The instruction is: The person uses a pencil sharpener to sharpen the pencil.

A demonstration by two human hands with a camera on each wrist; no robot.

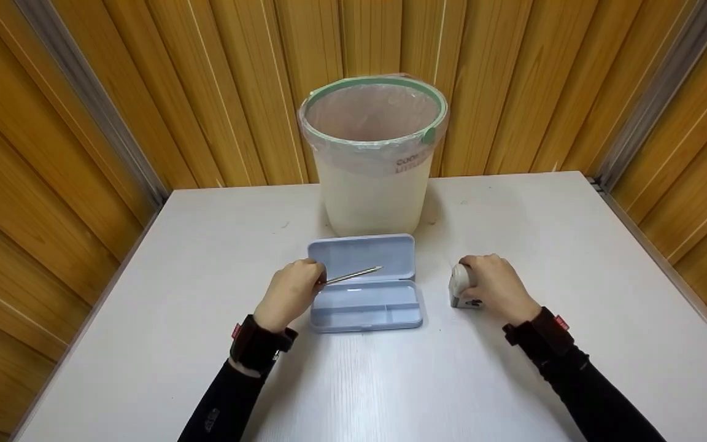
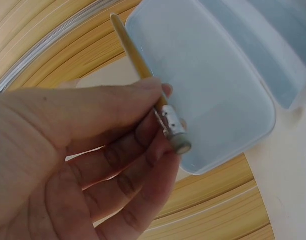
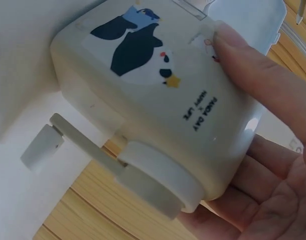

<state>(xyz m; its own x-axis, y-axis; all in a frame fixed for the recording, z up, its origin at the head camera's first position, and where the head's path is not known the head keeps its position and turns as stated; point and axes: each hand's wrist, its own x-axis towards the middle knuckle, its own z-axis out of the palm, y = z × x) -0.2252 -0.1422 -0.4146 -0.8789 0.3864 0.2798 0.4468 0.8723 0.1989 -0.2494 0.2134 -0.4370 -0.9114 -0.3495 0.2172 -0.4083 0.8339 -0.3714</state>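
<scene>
pencil (image 1: 353, 275) is the thing in the left hand (image 1: 289, 294), pinched near its metal-capped end between thumb and curled fingers (image 2: 142, 145), its yellow shaft running out over the open pencil case (image 1: 366, 282) with the sharpened tip aimed away toward the case's right side. the left wrist view shows the silver ferrule and the worn eraser stub poking out just below the fingertips, with the pale blue lid of the case behind it. the case lies open on the white table (image 1: 206, 258), straight ahead of the person and between the two hands, its divided tray nearer and its lid hinged back on the far side; the left hand hovers at the case's left edge. to the right of the case, a little apart from it, the right hand (image 1: 494, 288) is wrapped over a small white desk pencil sharpener (image 1: 461, 285) that stands on the table, fingers curled around its body. the right wrist view shows the sharpener (image 3: 158, 105) close up: a rounded cream box with a dark blue cartoon print and small lettering on one face, a round hub and a crank handle (image 3: 67, 140) sticking out from its end, the thumb pressed along its edge. beyond the case, just behind its lid, stands a white waste bin (image 1: 373, 153) lined with a thin pinkish plastic bag held by a green rim ring. behind the bin rise wooden wall panels (image 1: 145, 92).
</scene>
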